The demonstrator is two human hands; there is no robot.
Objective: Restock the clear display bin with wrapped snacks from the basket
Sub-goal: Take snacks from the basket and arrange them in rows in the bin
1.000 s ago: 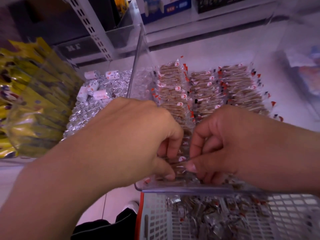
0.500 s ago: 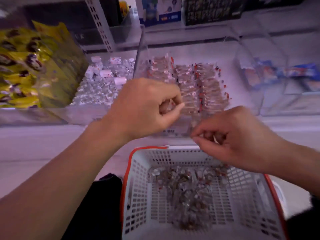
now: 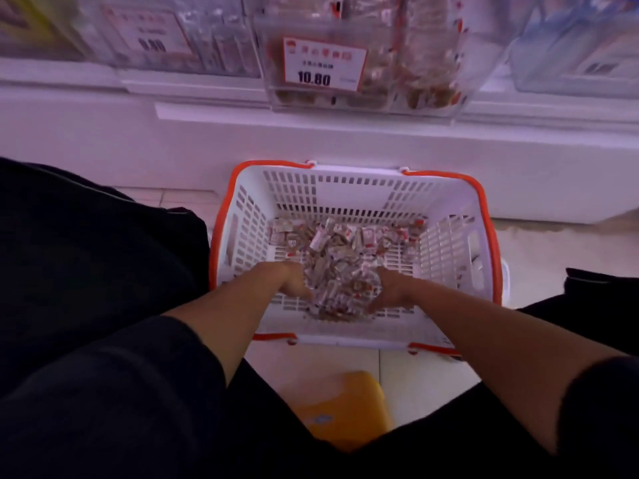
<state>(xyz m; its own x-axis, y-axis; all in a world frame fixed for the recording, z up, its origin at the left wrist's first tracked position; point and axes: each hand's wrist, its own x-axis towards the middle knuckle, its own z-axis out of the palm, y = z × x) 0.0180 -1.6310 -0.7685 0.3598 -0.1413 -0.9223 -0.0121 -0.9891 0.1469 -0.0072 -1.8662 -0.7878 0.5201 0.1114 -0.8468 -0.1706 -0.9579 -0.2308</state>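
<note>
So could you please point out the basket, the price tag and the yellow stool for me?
basket (image 3: 349, 193): head view, on its white back wall.
price tag (image 3: 323, 65): head view, middle of the card reading 10.80.
yellow stool (image 3: 345, 406): head view, on its top surface.

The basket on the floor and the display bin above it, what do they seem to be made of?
The basket looks like moulded white plastic with a matte finish: its walls are pierced with rows of slots and its rim is orange. The display bin looks like clear rigid plastic, perhaps acrylic: the snacks inside show through its glossy front.
</note>
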